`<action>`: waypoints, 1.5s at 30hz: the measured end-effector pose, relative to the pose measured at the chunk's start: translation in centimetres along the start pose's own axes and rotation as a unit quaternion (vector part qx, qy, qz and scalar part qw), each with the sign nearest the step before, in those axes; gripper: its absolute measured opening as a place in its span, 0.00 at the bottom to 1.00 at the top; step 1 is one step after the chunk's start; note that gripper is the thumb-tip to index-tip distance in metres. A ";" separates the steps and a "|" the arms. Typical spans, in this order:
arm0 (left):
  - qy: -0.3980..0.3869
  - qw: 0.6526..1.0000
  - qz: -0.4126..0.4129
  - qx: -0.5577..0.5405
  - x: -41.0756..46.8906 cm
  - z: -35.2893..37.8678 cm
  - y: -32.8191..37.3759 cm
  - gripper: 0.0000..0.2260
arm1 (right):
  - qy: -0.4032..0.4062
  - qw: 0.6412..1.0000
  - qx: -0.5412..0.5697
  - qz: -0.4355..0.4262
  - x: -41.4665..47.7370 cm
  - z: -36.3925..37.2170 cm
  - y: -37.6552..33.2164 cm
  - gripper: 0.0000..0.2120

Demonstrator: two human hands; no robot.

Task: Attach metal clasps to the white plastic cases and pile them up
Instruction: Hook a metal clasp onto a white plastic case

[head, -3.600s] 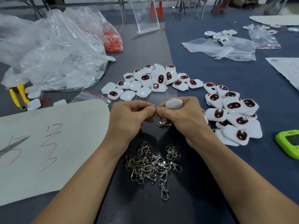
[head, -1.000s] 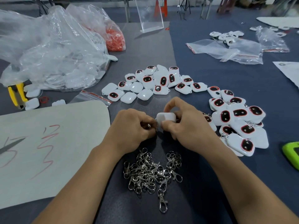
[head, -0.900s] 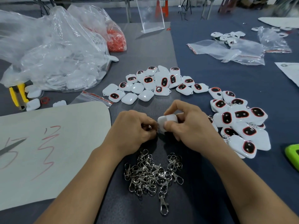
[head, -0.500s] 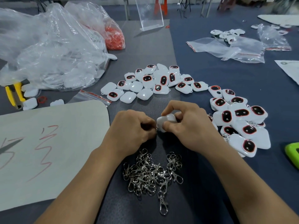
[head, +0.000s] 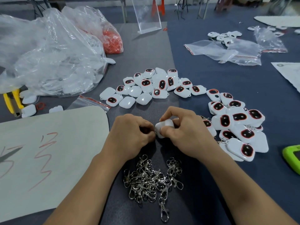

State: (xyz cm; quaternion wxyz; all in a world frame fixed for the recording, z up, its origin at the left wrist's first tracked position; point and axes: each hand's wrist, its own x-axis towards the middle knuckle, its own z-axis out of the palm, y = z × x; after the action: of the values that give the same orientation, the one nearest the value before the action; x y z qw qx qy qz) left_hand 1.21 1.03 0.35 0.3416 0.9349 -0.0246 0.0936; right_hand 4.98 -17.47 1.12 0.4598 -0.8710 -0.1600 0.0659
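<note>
Sunk closer to the grey mat (head: 142, 54), right hand (head: 183, 133) grips a white case (head: 164, 125); left hand (head: 129, 135) pinches its clasp (head: 155, 131).

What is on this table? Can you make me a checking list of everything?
Surface: grey mat beside blue cloth.
Job's things: loose cases in an arc; clasped cases piled at the right; clasp heap nearest the person.
Clutter: plastic bags, orange rings, yellow tool, marked sheet, green gadget.
Grippers: left hand pinches a clasp, mostly hidden; right hand grips a white case.
Cables: nothing seen.
Surroundings: clear stand; the room behind is blurred.
</note>
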 end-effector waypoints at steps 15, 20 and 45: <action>0.013 0.980 -0.021 -0.197 0.6 -0.6 -0.1 0.11 | -0.044 0.931 0.329 0.151 0.7 -1.4 -0.4 0.06; 0.008 0.973 -0.019 -0.231 0.7 -0.5 0.1 0.08 | -0.067 0.900 0.396 0.170 0.4 -0.9 -0.7 0.11; 0.061 0.937 -0.054 -0.340 -0.3 0.2 1.9 0.04 | -0.049 0.826 0.540 0.154 0.1 0.1 -1.1 0.10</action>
State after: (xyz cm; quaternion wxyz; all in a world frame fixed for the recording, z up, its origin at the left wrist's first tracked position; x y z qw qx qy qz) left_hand 0.70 -0.61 1.33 0.6441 0.7557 0.0161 0.1178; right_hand 4.80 -16.74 1.99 0.8320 -0.4930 0.0154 0.2540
